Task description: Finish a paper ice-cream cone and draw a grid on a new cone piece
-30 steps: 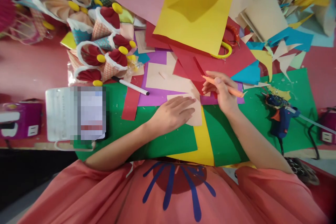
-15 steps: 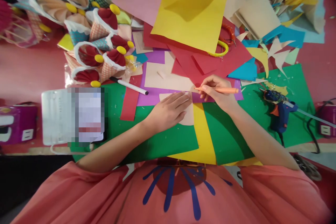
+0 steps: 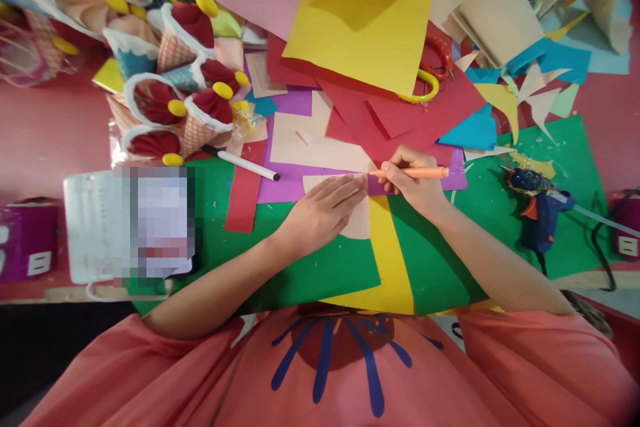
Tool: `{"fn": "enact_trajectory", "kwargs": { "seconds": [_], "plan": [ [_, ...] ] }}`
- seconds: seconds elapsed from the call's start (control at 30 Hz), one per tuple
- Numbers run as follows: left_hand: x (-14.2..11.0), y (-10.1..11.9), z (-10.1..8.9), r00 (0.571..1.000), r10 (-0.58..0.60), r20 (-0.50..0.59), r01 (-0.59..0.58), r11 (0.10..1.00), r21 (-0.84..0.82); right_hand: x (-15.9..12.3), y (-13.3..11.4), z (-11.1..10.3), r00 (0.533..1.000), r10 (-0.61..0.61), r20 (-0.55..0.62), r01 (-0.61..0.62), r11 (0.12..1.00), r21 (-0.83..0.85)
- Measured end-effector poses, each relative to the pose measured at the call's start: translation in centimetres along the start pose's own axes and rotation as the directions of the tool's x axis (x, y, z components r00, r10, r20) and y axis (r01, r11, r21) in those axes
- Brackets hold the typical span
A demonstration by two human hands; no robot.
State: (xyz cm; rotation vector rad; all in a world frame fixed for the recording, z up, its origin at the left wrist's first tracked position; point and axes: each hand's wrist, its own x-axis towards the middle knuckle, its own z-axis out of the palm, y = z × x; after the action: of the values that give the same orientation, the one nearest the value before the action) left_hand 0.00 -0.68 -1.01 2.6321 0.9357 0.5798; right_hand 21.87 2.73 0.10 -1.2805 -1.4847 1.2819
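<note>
My left hand [image 3: 327, 210] lies flat, fingers stretched to the right, on a pale beige piece of felt or paper [image 3: 358, 223]. In my right hand [image 3: 413, 190] is a slim orange pen [image 3: 431, 173], pinched between thumb and fingers. Its tip points left and comes close to my left fingertips, at the upper right edge of the beige piece. Whether the tip touches the surface I cannot tell. Just above lies a larger beige sheet [image 3: 293, 143], over a purple sheet [image 3: 280, 192]. My left hand hides much of the smaller piece.
A white marker [image 3: 249, 166] and a red strip [image 3: 241, 203] lie left of my hands. Farther left are a phone [image 3: 163, 223] and several wrapped cone bouquets [image 3: 207, 113]. Yellow-handled scissors [image 3: 427, 88] sit under a yellow sheet [image 3: 365, 13]. A blue glue gun [image 3: 540, 220] rests at right.
The view has shifted slightly, so the objects at the left sit farther left. The pen has moved a little left relative to my left fingertips. My left hand stays flat in place.
</note>
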Motion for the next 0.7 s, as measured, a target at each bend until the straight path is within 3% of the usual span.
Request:
{"fn": "enact_trajectory", "kwargs": {
  "seconds": [0.37, 0.7],
  "plan": [
    [-0.02, -0.1, 0.2, 1.0, 0.019, -0.017, -0.018, 0.999, 0.035, 0.03, 0.41, -0.06, 0.998, -0.064, 0.012, 0.065, 0.984, -0.163],
    [-0.01, -0.13, 0.18, 1.0, 0.022, -0.008, -0.022, 0.999, 0.024, 0.07, 0.49, -0.04, 0.999, -0.043, 0.012, 0.044, 0.991, -0.127]
  ]
}}
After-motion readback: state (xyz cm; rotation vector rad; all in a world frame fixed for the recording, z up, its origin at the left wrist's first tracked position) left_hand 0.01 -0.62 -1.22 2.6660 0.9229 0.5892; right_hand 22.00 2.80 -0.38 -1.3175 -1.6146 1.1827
